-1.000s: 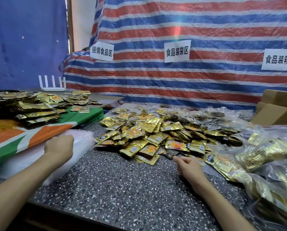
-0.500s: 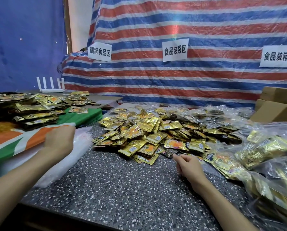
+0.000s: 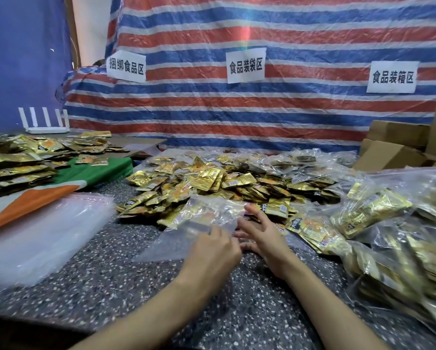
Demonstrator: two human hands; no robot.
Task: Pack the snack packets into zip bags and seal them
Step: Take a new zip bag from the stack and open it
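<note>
1. Striped red, blue and white tarpaulin (image 3: 262,109) hangs behind the heap of gold snack packets (image 3: 212,183); three paper signs (image 3: 246,64) are fixed to it; the heap lies on a speckled grey tabletop (image 3: 136,299).
2. Clear zip bag (image 3: 184,231): at the near edge of the heap, overlapping its front packets; whether it holds anything cannot be told.
3. Left hand (image 3: 213,251): just in front of the heap; fingers curled, pinching the right-hand edge of the clear zip bag.
4. Right hand (image 3: 260,231): at the near edge of the heap, just beside the left hand; fingers spread, palm down; fingertips lie at the bag's edge, contact cannot be told.
5. Stack of empty zip bags (image 3: 42,233): left of the heap, flat on the tabletop.
6. Filled zip bags (image 3: 394,223): right of the heap, piled together.
7. Cardboard boxes (image 3: 394,150): behind and right of the heap.
8. Green, orange and white cloth (image 3: 67,188): left of the heap; stacked packets (image 3: 17,160) rest on it; a white router (image 3: 45,122) stands behind them.
</note>
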